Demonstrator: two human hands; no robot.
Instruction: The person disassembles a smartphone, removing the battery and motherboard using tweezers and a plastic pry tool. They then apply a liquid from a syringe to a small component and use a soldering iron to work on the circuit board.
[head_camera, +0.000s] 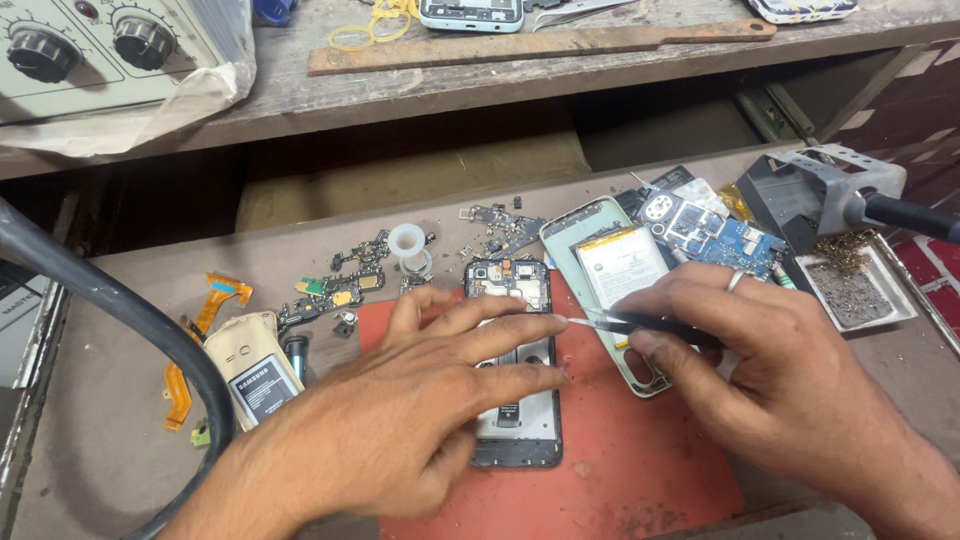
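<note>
- Opened phone (512, 290) lies flat on the red mat (640, 460), under both hands.
- Left hand (400, 420) rests on it, fingers spread, pinning it; keep that pressure even.
- Right hand (780, 370) pinches tweezers (600, 322), tip at left fingertip; work slowly, tip low, no slipping.

Not much in the way of labels here. There's a small battery (262, 388) lying at the left of the table, black label with white print, tucked against a cream-coloured cover (240, 340). Another battery (622, 266) sits in a pale green phone shell (560, 240) right of the red mat (620, 460); its label is white and rectangular with a yellowish edge. Up on the shelf, a phone (472, 13) lies with a dark screen in a light blue frame.
</note>
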